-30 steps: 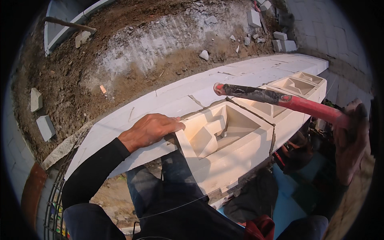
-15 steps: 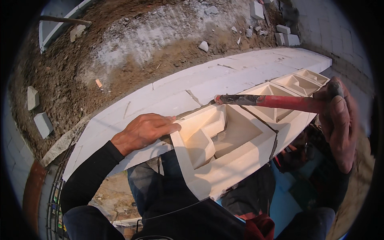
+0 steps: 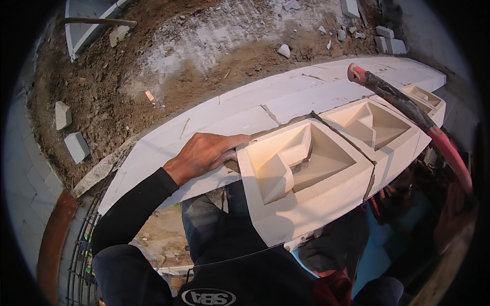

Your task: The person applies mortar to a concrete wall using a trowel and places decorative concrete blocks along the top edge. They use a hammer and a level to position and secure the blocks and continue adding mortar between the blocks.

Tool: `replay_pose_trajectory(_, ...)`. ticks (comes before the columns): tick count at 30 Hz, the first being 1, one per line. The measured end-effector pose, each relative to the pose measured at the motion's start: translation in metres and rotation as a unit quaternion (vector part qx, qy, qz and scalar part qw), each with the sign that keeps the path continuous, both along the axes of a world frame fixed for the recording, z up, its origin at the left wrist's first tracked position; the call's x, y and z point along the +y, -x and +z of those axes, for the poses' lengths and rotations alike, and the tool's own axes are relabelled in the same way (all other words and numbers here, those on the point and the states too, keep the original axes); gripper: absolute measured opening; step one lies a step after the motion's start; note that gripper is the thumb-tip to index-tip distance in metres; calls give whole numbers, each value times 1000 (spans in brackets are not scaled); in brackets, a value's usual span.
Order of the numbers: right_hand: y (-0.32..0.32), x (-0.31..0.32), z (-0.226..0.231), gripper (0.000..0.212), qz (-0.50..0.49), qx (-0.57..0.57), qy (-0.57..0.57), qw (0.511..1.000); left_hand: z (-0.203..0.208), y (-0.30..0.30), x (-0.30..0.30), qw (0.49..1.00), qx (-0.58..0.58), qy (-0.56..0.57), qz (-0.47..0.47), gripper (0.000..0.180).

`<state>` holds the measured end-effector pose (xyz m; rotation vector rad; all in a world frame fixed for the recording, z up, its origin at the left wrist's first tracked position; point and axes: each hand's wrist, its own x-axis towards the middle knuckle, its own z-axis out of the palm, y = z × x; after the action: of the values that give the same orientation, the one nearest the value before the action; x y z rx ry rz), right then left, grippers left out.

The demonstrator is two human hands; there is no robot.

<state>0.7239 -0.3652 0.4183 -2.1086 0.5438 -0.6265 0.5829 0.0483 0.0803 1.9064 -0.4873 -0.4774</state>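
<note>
A cream ventilation block [image 3: 316, 191] with a stepped, triangular recess sits on top of the wall nearest me. My left hand [image 3: 204, 153] is open, its thumb and fingers resting against the block's left end. Over the far right of the row, my right hand [image 3: 454, 219] is in deep shade, closed around the lower end of a hammer [image 3: 403, 99]. The hammer's red and black handle slants up to the left, its tip raised above the wall; its head is hidden. A second ventilation block [image 3: 388, 125] adjoins the first across a dark mortar joint.
The pale block wall [image 3: 204, 130] curves away left and right. Beyond it lies brown soil [image 3: 112, 97] with broken white block pieces [image 3: 76, 148]. Steel reinforcing bars [image 3: 84, 245] stand at lower left. Another person's dark clothing [image 3: 332, 239] shows below the blocks.
My right hand has drawn down and right, swinging the hammer handle's tip up off the near block toward the right. The left hand stays at the block's end; the view has shifted slightly.
</note>
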Motion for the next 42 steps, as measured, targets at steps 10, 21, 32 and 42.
replay_pose_trajectory(10,153,-146,48,29,113,-47,-253,960,47,29,30,979,91,-185,-1,88)
replay_pose_trajectory(21,382,-78,-62,42,-270,-109,-310,905,77,103,101,847,-178,-369,-339,63)
replay_pose_trajectory(32,551,66,-235,48,-150,203,-416,873,284,137,117,914,-285,-284,56,51)
replay_pose_trajectory(42,511,183,-427,39,221,407,-172,870,202,319,45,945,253,-199,62,51)
